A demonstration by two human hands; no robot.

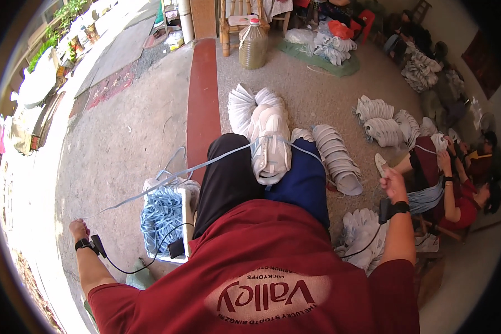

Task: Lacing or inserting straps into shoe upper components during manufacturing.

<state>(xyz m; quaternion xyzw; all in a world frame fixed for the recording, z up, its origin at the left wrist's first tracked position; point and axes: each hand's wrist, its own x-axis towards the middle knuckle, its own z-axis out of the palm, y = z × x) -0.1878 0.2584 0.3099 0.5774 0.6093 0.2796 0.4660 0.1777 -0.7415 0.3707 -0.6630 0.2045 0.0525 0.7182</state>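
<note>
A white sneaker upper [271,147] rests between my knees, toe away from me, with a pale blue shoelace [209,162] threaded through it. One end of the lace stretches far to the left, where my left hand [79,228] is closed on it. The other end crosses my right knee and lines up with my right hand [394,183], which is closed and raised out to the right; its last stretch is too faint to follow. Beside my left leg stands a white crate [187,209] holding a heap of blue laces [162,220].
Stacked white shoe uppers [336,158] lie past my right knee, with a fanned stack [241,109] ahead. More uppers [364,236] are heaped by my right side. A large liquid-filled jug [254,47] stands ahead. At right, a co-worker [466,203] sits close, handling an upper.
</note>
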